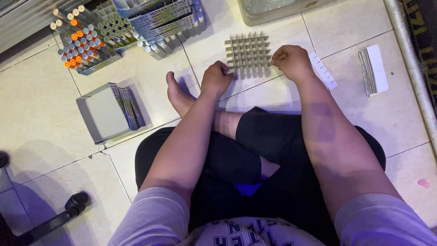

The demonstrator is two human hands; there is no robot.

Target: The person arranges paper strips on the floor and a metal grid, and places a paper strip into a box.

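Observation:
A grey cardboard grid divider (248,53) lies on the tiled floor in front of my crossed legs. My left hand (216,78) grips the divider's near left corner with curled fingers. My right hand (292,61) pinches its right edge. Just beyond my right hand lies a white slotted cardboard strip (324,71). My bare foot (177,94) rests on the floor left of my left hand.
A stack of flattened printed cartons (109,111) lies at left. At the back left are boxes of small capped vials, with orange caps (81,38) and grey caps (157,23). A bundle of white strips (373,69) lies at right. A dark stand base (68,212) sits at lower left.

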